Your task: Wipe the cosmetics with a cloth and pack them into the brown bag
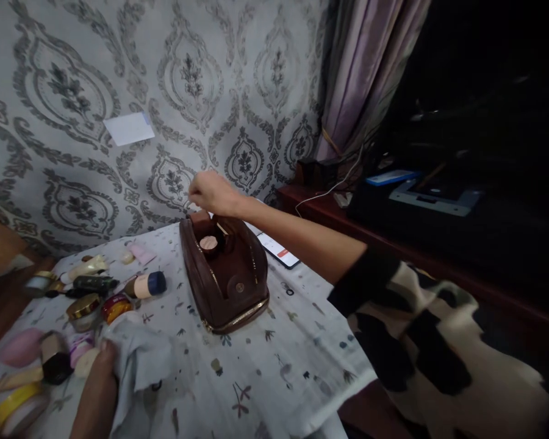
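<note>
A brown leather bag (224, 277) stands open near the middle of a table covered with a pale printed cloth (274, 366). A round copper-coloured lid (208, 243) shows inside its open top, among other dark things too dim to make out. The right hand (213, 192) reaches over the far end of the bag, its fingers pinched together just above the opening; whether they grip anything is too small and blurred to tell. The right arm wears a black and cream sleeve (416, 341).

The left hand (101, 372) lies low at the near left of the table, grasping a grey rag (139, 360) that bunches up beside it.

To the left of the bag lie many small jars and tubes: a cream bottle with a dark blue cap (147, 285), a jar with a gold lid (83, 306), a red jar (116, 305) and a pink pot (21, 347). Behind the bag a phone (279, 250) lies flat on the table. A patterned grey wall (165, 91) stands at the back, with a white note (129, 128) stuck on it.
</note>
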Motion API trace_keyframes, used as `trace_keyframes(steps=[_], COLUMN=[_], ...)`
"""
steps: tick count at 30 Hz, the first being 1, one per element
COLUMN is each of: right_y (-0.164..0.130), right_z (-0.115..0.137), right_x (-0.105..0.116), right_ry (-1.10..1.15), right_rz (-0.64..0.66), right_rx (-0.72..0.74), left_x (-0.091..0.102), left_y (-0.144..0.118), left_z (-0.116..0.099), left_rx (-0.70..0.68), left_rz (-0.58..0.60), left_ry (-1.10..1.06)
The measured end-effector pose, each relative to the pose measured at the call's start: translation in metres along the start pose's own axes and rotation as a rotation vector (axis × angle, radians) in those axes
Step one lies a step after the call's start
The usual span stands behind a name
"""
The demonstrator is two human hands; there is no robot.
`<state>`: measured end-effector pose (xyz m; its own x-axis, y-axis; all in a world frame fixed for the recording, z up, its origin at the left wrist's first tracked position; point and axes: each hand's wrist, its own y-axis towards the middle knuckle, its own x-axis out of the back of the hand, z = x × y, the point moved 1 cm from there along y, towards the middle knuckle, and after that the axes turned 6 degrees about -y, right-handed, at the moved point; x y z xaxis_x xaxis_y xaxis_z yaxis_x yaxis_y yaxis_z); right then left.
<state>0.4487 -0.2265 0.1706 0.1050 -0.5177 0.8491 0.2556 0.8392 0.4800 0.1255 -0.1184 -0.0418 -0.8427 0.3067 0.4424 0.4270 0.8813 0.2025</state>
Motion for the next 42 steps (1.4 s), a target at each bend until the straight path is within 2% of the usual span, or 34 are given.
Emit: trace_keyframes(steps=[2, 4, 8, 9, 11, 14, 17, 21, 24, 28, 31, 34, 36, 39, 42], right_y=[-0.024, -0.056, -0.114, -0.123, -0.134, -0.136, -0.13, -0.119, -0.114, -0.12, -0.128, -0.131, -0.131, -0.13, -0.131], right_z=[0.02, 0.043, 0.082, 0.089, 0.102, 0.12, 0.132, 0.136, 0.135, 0.135, 0.135, 0.134, 0.134, 0.134, 0.135], right_x=[0.009, 0.003, -0.04, -0.052, -0.075, -0.104, -0.131, -0.163, -0.187, -0.214, -0.224, -0.224, -0.223, -0.222, -0.221], right_ry=[0.103, 0.244, 0.415, 0.399, 0.342, 0.401, 0.516, 0.711, 0.875, 1.026, 1.034, 1.028, 1.021, 1.015, 1.004], right_rz=[-0.113, -0.113, 0.055, 0.09, 0.135, 0.172, 0.179, 0.11, 0.111, 0.159, 0.181, 0.202, 0.21, 0.21, 0.199], right_rx=[0.032, 0.109, 0.344, 0.373, 0.353, 0.253, 0.162, -0.016, -0.136, -0.241, -0.26, -0.25, -0.239, -0.229, -0.229], left_x=[-0.003, -0.007, -0.015, -0.017, -0.019, -0.021, -0.021, -0.017, -0.011, 0.012, 0.037, 0.055, 0.059, 0.056, 0.05], left_y=[-0.003, -0.008, -0.015, -0.016, -0.018, -0.017, -0.015, -0.012, -0.008, 0.006, 0.024, 0.044, 0.058, 0.077, 0.09], left_z=[-0.007, -0.017, -0.039, -0.043, -0.049, -0.049, -0.044, -0.042, -0.042, -0.037, -0.04, -0.049, -0.055, -0.053, -0.038], left_rx=[0.141, 0.21, 0.205, 0.189, 0.122, 0.005, -0.022, -0.01, -0.039, -0.156, -0.23, -0.154, -0.085, 0.014, 0.097], left_rz=[-0.137, -0.175, 0.012, 0.092, 0.171, 0.225, 0.224, 0.106, 0.033, -0.138, -0.199, -0.21, -0.222, -0.14, -0.019], left_ry=[-0.001, -0.014, -0.124, -0.161, -0.218, -0.227, -0.204, -0.212, -0.226, -0.089, 0.192, 0.614, 0.807, 0.895, 0.874])
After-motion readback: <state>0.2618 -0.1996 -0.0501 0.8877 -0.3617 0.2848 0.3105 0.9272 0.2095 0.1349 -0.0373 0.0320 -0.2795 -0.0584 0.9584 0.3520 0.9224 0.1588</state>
